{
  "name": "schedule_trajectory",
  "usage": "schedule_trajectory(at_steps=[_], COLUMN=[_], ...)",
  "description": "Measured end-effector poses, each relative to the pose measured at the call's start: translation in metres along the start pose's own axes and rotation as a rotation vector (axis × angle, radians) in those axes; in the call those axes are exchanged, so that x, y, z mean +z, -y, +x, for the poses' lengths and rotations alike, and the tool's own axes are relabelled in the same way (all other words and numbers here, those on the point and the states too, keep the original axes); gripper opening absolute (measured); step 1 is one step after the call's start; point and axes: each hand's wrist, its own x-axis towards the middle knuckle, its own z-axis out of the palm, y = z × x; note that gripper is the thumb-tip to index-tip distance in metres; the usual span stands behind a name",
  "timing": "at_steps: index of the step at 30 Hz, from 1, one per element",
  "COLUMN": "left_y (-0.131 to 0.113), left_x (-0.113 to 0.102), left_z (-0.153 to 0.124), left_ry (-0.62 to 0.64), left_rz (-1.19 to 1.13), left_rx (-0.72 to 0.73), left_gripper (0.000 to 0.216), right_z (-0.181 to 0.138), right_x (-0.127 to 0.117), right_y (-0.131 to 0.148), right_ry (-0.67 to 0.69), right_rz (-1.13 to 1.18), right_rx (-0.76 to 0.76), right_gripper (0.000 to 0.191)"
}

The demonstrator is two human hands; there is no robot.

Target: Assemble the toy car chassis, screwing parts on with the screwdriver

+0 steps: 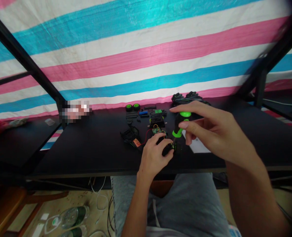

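Observation:
My right hand [210,126] has its thumb and fingers around the handle of a stubby black and green screwdriver [177,129]. The screwdriver stands tilted, its shaft pointing down at a small black part with green bits [167,149]. That part sits on the table under my left hand [154,156], whose fingers curl round it and cover much of it; it looks like a toy car wheel assembly. Just beyond my left fingers lies a small circuit board [157,131] with red and yellow wires. A black plastic shell [130,134] with a copper-coloured piece [137,142] is to the left.
Toy wheels [132,107], a blue cylinder [143,113], a black and green chassis part [157,121] and black strips lie farther back. Behind my right hand is a dark bundle [187,98]. White paper [199,146] lies beneath it. A striped sheet [146,62] hangs behind the black table [86,151].

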Motion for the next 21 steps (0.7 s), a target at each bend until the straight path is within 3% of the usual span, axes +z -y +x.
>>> schedule_trajectory(at_steps=[15, 21], left_y=[-0.0003, 0.0008], left_x=[-0.0003, 0.0002], left_z=[-0.0001, 0.0003], left_ry=[0.000, 0.003], left_rz=[-0.019, -0.026], left_rx=[0.002, 0.014], left_gripper=[0.028, 0.027], right_z=[-0.0061, -0.0059], right_x=[-0.0032, 0.0014], right_y=[0.0036, 0.0024], right_ry=[0.044, -0.033], right_rz=[-0.011, 0.056], right_rx=[-0.017, -0.034], right_gripper=[0.025, 0.018])
